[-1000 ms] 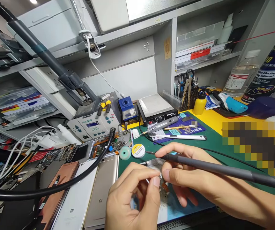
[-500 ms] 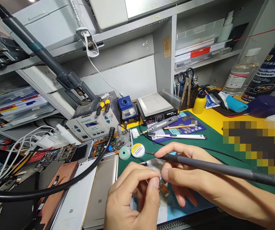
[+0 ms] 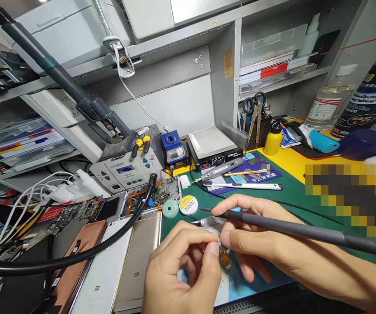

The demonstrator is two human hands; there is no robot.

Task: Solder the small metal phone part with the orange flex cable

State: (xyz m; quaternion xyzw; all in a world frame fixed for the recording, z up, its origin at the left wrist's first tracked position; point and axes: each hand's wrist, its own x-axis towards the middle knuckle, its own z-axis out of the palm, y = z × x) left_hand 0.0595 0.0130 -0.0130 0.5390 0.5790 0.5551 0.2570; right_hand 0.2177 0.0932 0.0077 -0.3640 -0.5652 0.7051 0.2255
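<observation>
My left hand (image 3: 184, 266) is closed, thumb and forefinger pinching a small metallic part with an orange-brown flex piece (image 3: 224, 259) hanging below. My right hand (image 3: 256, 244) is wrapped round a soldering iron (image 3: 292, 229), a dark grey pen-shaped handle with a thin tip pointing left. The right thumb is at the same small part, its fingertips close to the left ones. Fingers hide most of the part. Beyond the iron's tip lies a round white tin (image 3: 188, 205) with a yellow label. Under the hands is a light, printed work surface (image 3: 222, 294).
Several phones, one gold (image 3: 138, 266), lie left under a thick black hose (image 3: 86, 261). Behind stand a rework station (image 3: 129, 168), a blue unit (image 3: 174, 148) and a hot plate (image 3: 216, 144). A white brush (image 3: 247, 186) lies on the green mat (image 3: 292, 185).
Both hands stay almost in place. The left thumb and small part shift very slightly; the soldering iron keeps its position.
</observation>
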